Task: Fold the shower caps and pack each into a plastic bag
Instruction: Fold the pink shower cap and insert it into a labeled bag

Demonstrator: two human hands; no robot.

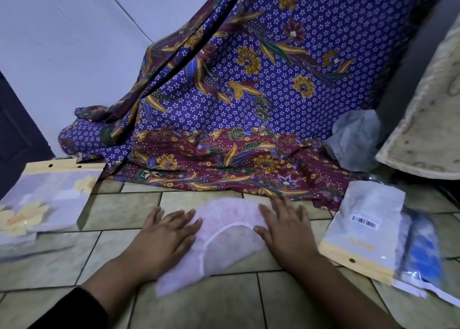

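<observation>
barcode (365,221) print unreadable, left plastic bag (44,199) cropped

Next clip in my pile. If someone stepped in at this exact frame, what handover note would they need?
Left hand: open, pressing flat on the left side of the pink shower cap.
Right hand: open, pressing flat on its right side.
The cap lies on the tiled floor, apparently folded into a half-round, not bagged.
At far left lie flower-print bags; at right a barcoded bag rests over blue packets, contents unclear.
Left to do: finish folding, slip the cap into a bag.
</observation>
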